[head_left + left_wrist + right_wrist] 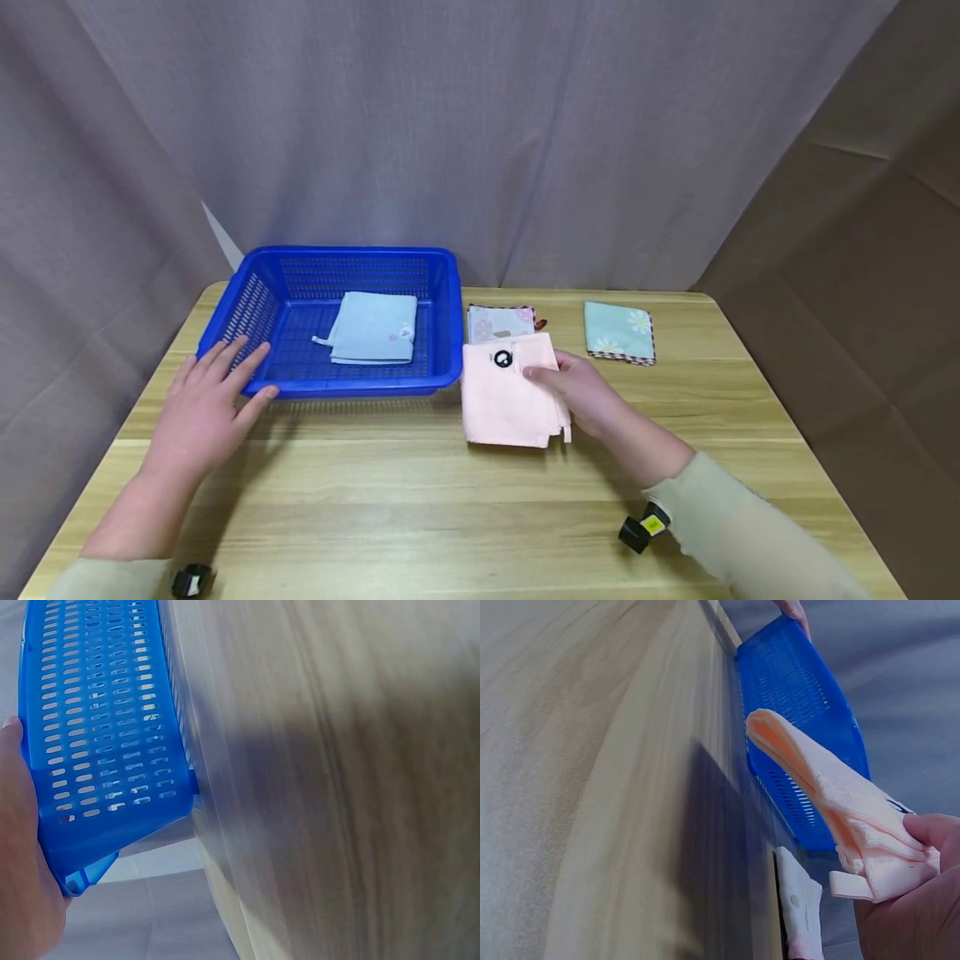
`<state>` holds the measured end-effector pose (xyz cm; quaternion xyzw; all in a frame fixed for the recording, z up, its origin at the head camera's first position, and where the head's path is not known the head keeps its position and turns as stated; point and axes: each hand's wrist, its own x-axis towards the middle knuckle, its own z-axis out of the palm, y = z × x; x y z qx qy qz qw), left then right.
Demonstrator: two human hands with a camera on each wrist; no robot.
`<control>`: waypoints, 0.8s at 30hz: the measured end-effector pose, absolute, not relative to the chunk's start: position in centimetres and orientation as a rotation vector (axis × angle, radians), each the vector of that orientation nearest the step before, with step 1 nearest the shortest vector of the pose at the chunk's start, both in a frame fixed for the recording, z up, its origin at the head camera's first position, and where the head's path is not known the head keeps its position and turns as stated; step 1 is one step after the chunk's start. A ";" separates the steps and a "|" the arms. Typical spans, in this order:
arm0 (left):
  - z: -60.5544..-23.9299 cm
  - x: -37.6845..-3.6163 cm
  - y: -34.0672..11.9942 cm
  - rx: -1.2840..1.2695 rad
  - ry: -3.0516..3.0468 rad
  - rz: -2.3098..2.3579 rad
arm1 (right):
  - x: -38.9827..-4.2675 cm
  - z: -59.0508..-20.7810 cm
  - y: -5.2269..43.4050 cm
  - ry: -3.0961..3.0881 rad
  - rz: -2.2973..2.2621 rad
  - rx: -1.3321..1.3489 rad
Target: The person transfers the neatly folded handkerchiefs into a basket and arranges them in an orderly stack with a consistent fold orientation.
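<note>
My left hand rests on the near left corner of a blue plastic basket, fingers spread over the rim. A folded light blue towel with a hanging loop lies inside the basket. My right hand pinches a folded pink towel at its right side, thumb on top near a round black mark. In the right wrist view the pink towel is held above the table, its folded layers and small loop showing. The head view has it just right of the basket, overlapping a folded patterned towel.
A folded mint towel with daisies and a checked edge lies at the back right of the wooden table. Grey curtain hangs behind the table's back edge, and brown fabric is on the right.
</note>
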<state>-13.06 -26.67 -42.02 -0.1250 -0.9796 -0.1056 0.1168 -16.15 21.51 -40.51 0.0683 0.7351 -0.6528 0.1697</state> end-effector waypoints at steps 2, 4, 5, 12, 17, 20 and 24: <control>-42.0 -13.0 -26.6 -0.366 -2.866 -0.312 | -16.2 -40.4 21.5 2.084 -1.864 0.192; -42.0 -13.0 -26.6 -0.368 -2.864 -0.314 | -16.2 -40.2 21.6 2.077 -1.871 0.188; -41.9 -13.0 -26.6 -0.369 -2.863 -0.314 | -16.2 -40.2 21.5 2.072 -1.877 0.193; -41.9 -13.0 -26.6 -0.371 -2.863 -0.314 | -16.3 -39.7 21.6 2.091 -1.878 0.166; -41.8 -13.0 -26.6 -0.371 -2.867 -0.314 | -16.4 -39.1 21.6 2.102 -1.879 0.186; -41.8 -13.0 -26.6 -0.367 -2.872 -0.310 | -16.4 -38.7 21.6 2.108 -1.882 0.197; -41.8 -13.0 -26.6 -0.363 -2.874 -0.308 | -16.5 -38.1 21.5 2.104 -1.886 0.184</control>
